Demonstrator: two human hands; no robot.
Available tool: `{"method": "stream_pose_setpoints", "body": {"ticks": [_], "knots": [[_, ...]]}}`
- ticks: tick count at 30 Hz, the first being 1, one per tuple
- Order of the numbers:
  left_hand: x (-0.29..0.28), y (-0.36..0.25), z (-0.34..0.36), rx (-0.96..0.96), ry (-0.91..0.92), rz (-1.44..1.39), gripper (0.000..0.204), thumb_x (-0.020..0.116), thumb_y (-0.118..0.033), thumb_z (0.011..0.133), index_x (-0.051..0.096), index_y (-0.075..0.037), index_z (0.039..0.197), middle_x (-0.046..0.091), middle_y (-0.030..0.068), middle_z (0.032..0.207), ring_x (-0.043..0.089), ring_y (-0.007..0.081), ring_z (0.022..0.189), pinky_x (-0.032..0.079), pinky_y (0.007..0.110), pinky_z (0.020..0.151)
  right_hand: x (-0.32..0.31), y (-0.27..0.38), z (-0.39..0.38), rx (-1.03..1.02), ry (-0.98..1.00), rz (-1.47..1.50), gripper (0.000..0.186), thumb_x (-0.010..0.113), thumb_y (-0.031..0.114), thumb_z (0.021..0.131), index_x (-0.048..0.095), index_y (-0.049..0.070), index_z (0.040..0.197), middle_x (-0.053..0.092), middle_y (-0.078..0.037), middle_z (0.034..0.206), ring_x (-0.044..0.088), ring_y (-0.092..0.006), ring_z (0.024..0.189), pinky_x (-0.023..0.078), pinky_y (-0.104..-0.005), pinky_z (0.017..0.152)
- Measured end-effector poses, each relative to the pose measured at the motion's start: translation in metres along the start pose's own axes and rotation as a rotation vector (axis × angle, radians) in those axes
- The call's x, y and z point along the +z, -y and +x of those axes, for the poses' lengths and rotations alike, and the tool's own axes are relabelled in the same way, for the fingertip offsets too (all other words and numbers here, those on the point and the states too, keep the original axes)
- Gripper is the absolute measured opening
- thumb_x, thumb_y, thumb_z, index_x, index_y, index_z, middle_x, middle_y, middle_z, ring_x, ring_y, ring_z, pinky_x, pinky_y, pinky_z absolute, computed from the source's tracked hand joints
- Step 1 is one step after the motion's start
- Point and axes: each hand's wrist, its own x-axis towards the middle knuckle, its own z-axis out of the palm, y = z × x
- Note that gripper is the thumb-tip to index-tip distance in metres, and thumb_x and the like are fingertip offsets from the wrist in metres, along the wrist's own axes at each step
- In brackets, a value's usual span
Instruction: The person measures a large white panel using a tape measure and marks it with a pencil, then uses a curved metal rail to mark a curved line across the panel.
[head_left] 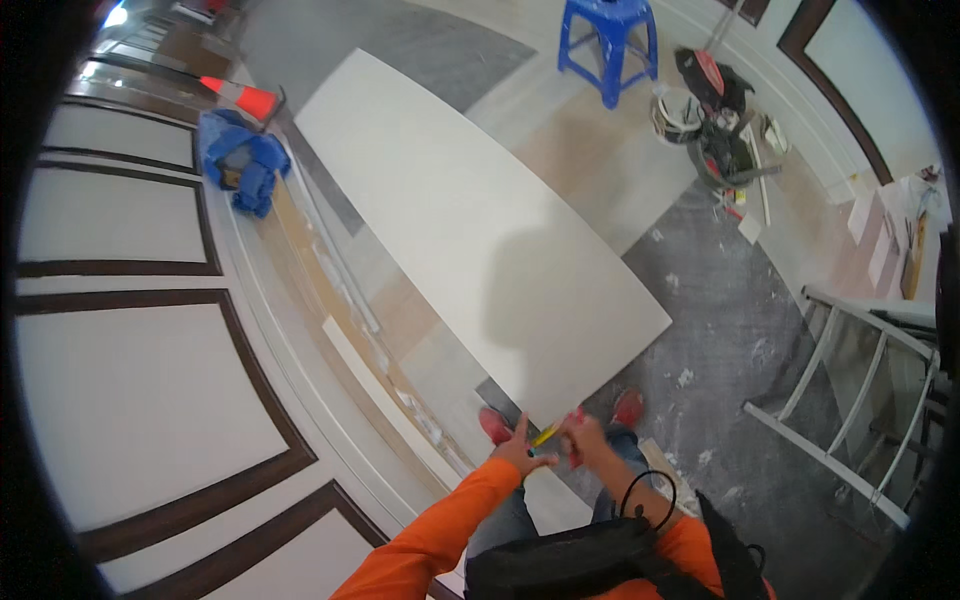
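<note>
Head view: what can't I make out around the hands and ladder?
All in the head view:
Red item in the right hand: its full shape, partly covered by that hand.
Yellow strip: any markings, too small and blurred.
Left hand: whether it touches the strip, too blurred to tell.
Ladder: its right end, lost in the picture's dark rim.
</note>
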Motion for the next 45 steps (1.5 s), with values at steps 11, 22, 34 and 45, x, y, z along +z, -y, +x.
{"method": "stream_pose_setpoints", "body": {"ticks": [11,22,34,45], "knots": [[0.084,0.273,0.126,-0.124,-0.119,0.115,0.029,0.04,-0.032,0.094,0.06,-0.012,0.098,0.064,0.017,0.091,0.06,0.038,0.088,0.046,0.048,0.077,-0.295,0.084,0.182,-0.292,-0.569,0.223,0.019,0.066,0.022,0.081,0.055,0.008,0.074,0.047,0.0,0.055,0.045,-0.0116,0.046,0.037,-0.0279,0.041],[0.121,0.258,0.387,-0.139,-0.12,-0.226,0.033,0.039,-0.028,0.087,0.066,-0.009,0.084,0.064,0.012,0.072,0.062,0.0231,0.064,0.049,0.037,0.061,-0.303,-0.132,0.252,-0.107,-0.756,-0.282,0.016,0.059,0.023,0.085,0.06,0.008,0.085,0.051,-0.001,0.059,0.043,-0.0092,0.041,0.033,-0.0255,0.036],[0.074,0.316,0.401,-0.112,-0.236,-0.071,0.036,0.041,-0.034,0.089,0.065,-0.007,0.088,0.064,0.0163,0.084,0.061,0.0325,0.08,0.047,0.042,0.072,-0.231,-0.163,0.276,-0.175,-0.573,-0.437,0.023,0.054,0.021,0.088,0.063,0.005,0.1,0.053,0.0,0.061,0.045,-0.0085,0.043,0.034,-0.0248,0.039],[0.085,0.312,0.403,-0.232,-0.235,-0.004,0.045,0.04,-0.045,0.092,0.062,-0.009,0.109,0.063,0.0201,0.106,0.058,0.039,0.101,0.044,0.046,0.087,-0.171,-0.147,0.316,-0.222,-0.4,-0.962,0.024,0.046,0.021,0.092,0.052,0.005,0.108,0.063,-0.022,0.094,0.061,-0.0416,0.082,0.046,-0.049,0.073]]}}
